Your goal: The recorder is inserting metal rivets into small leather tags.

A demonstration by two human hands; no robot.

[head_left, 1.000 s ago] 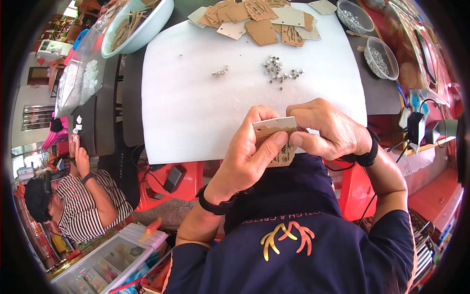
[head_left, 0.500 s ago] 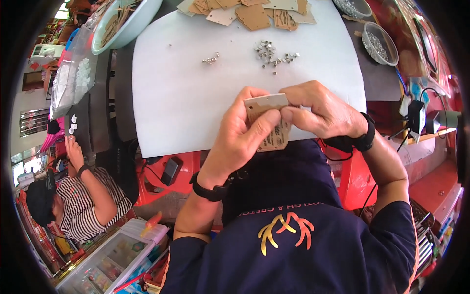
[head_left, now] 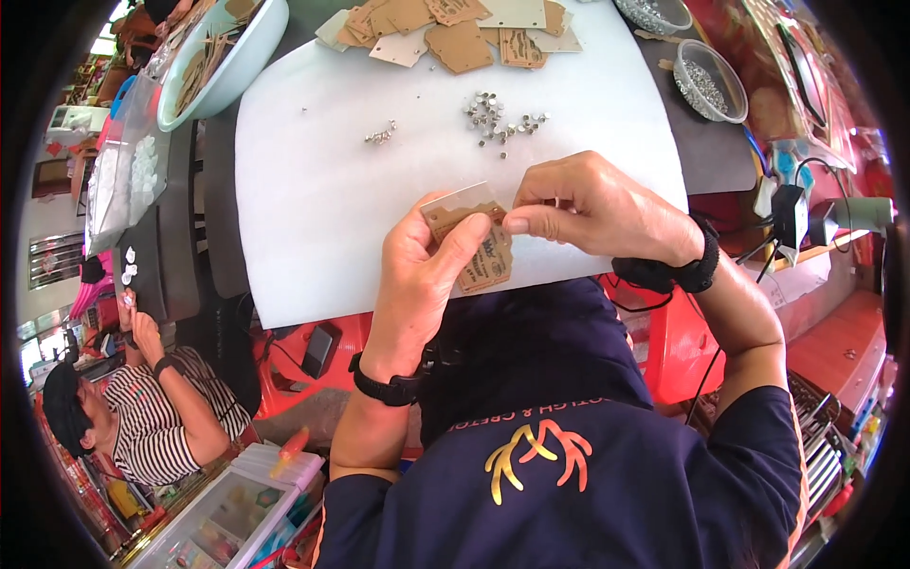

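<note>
My left hand [head_left: 417,284] is closed on a brown printed earring card [head_left: 485,264], its thumb lying flat across the front. The card has a pale top edge and small holes near its corners. Close by its right edge is my right hand [head_left: 607,213], thumb and index finger pinched together; whatever sits between those fingertips is too small or hidden to make out. Beyond my hands, a scatter of small silver studs [head_left: 493,123] lies on the white foam sheet [head_left: 313,209]. A smaller cluster of shiny pieces [head_left: 381,135] is to its left.
Brown and grey cards [head_left: 460,45] are heaped at the far edge. A pale blue basin [head_left: 273,47] stands far left, and a clear tub of small metal pieces [head_left: 703,90] far right. Left of me, another person [head_left: 175,408] in a striped shirt works at a dark table.
My right hand has drawn away from the card's top corner, leaving a gap. My left hand still holds the card, now tilted more. The whole view has shifted slightly.
</note>
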